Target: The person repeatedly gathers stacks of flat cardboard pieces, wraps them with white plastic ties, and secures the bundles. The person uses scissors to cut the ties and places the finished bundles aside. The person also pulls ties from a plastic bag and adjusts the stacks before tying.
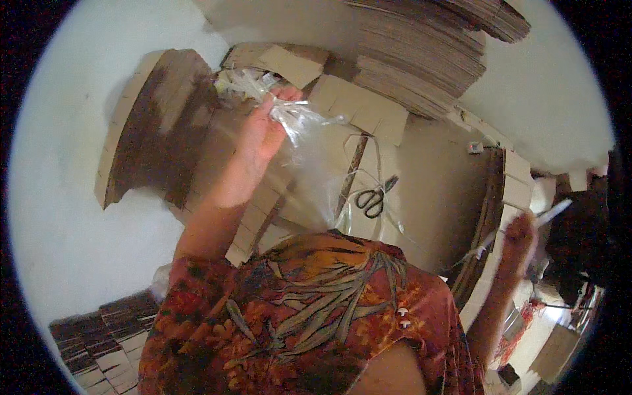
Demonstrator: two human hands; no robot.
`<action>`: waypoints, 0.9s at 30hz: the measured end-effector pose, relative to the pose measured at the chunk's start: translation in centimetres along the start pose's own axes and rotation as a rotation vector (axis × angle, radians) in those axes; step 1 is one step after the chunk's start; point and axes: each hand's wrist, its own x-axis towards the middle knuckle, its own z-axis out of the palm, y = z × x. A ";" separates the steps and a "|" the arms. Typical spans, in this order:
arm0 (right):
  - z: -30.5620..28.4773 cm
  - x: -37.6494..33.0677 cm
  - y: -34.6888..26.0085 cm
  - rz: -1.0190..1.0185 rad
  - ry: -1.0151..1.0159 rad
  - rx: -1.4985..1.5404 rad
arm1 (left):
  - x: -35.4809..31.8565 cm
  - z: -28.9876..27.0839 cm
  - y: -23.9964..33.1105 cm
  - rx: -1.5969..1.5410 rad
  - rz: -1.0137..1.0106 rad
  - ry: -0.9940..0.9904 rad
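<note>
My left hand [266, 125] is raised at the upper middle and closed around a bunch of clear plastic strips [293, 118]. Their loose ends fan out on both sides of the fist. Far to the right, my right hand [520, 238] is a fist, slightly blurred, with a thin white strip [553, 211] sticking out past it. A pale strand [479, 251] trails from near this hand toward the middle. Between the two arms lies a pair of black-handled scissors [374, 200], apart from both hands. A thin pale strap [378, 155] curves beside it.
Stacks of flat cardboard [421, 56] rise at the back, with another stack [161, 125] on the left against the white wall. More cardboard pieces [118, 362] lie at the lower left. A cardboard row [517, 187] and dark clutter [573, 227] stand on the right.
</note>
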 end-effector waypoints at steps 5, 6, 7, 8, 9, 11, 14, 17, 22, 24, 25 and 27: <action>19.1 -3.5 6.0 0.230 -0.221 -0.548 | -2.3 4.4 -4.8 -0.007 -0.092 0.093; 21.0 -3.7 7.5 0.234 -0.265 -0.543 | -2.6 5.0 -5.3 -0.026 -0.110 0.096; 22.3 -3.6 8.8 0.160 -0.354 -0.497 | -3.0 5.7 -6.1 -0.046 -0.131 0.098; 23.1 -3.5 10.1 0.089 -0.451 -0.447 | -3.5 6.5 -6.5 0.007 -0.138 0.089; 23.7 -3.3 10.9 0.100 -0.477 -0.475 | -3.5 6.9 -7.0 -0.001 -0.146 0.070; 24.5 -3.1 12.2 0.124 -0.542 -0.516 | -3.6 7.4 -7.3 -0.004 -0.149 0.039; 23.8 -2.7 14.2 -0.005 -0.465 -0.624 | -3.4 7.1 -7.7 -0.028 -0.182 0.038; 22.4 -2.6 11.6 0.317 -0.334 -0.485 | -2.0 4.5 -6.8 0.026 -0.119 0.076; 16.7 -1.7 6.8 0.312 -0.009 -0.119 | -0.8 -3.0 0.8 0.170 0.023 0.221; 11.2 -0.9 5.4 0.262 0.078 -0.039 | -0.8 -5.3 4.4 0.276 0.090 0.223; 8.4 -0.8 4.6 0.229 0.108 -0.032 | -0.7 -6.8 6.3 0.326 0.171 0.295; 5.2 -1.3 2.0 0.243 0.129 0.025 | -0.6 -11.6 12.3 0.402 0.245 0.459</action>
